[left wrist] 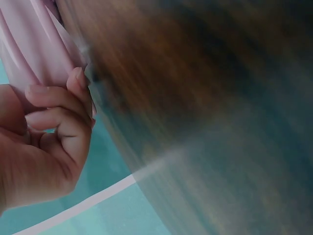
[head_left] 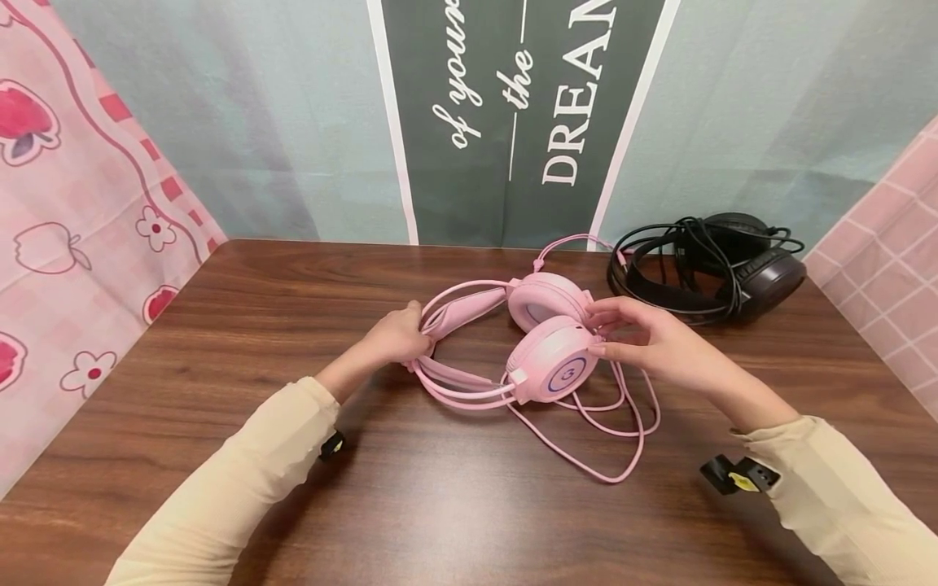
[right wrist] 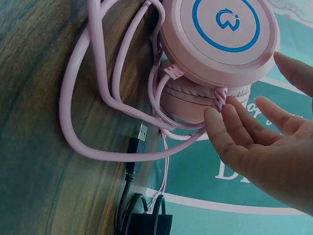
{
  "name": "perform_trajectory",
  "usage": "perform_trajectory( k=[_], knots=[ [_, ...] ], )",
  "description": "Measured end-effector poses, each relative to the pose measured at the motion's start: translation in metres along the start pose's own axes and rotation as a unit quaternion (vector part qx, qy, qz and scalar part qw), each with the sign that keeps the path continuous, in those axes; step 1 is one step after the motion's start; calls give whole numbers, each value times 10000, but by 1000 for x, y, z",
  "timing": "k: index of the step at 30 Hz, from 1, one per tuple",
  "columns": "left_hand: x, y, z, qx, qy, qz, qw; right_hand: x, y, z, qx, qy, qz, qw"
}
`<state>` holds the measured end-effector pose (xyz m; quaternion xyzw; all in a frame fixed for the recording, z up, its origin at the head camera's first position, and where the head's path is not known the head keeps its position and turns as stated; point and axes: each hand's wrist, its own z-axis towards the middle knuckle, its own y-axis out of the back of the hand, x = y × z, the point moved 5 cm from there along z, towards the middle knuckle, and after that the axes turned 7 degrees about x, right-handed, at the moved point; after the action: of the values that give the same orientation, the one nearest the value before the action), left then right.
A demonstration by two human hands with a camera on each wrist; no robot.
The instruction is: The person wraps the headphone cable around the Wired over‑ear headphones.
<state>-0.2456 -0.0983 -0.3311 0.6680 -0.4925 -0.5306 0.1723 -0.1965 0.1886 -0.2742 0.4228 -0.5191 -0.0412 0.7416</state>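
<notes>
A pair of pink headphones (head_left: 553,366) lies on the table, its headband toward the left and its ear cups toward the right. My left hand (head_left: 399,332) grips the top of the headband (left wrist: 41,44), with the fingers curled round it. Over at the ear cups is my right hand (head_left: 659,346), fingers extended and slightly bent. In the right wrist view its thumb meets the rim of the near ear cup (right wrist: 225,63), which bears a blue ring logo. The other fingertips touch a short twisted pink piece (right wrist: 219,98) below that cup.
Pink cable (head_left: 611,480) loops over the wooden table (head_left: 410,505) in front of the ear cups. Black headphones (head_left: 762,281) with coiled cord lie at the back right. A black USB plug (right wrist: 137,147) shows near the pink cable. Fabric backdrops (head_left: 293,122) border the table.
</notes>
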Motion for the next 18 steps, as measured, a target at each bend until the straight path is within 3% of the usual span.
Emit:
perform_trajectory(
  k=[6,10,15,18],
  knots=[
    [3,-1,-2,109,-10,-929,9956,0,2,-2,11,-54,-33,10000],
    [6,-5,-4,447,135,-1425,9887,-1,3,-4,48,-166,-63,9998],
    [7,-10,-3,1036,226,-1687,9799,-2,5,-4,121,-259,-141,9995],
    [5,-11,-3,1184,136,-1618,9796,-2,5,-3,139,-229,-178,9995]
  ],
)
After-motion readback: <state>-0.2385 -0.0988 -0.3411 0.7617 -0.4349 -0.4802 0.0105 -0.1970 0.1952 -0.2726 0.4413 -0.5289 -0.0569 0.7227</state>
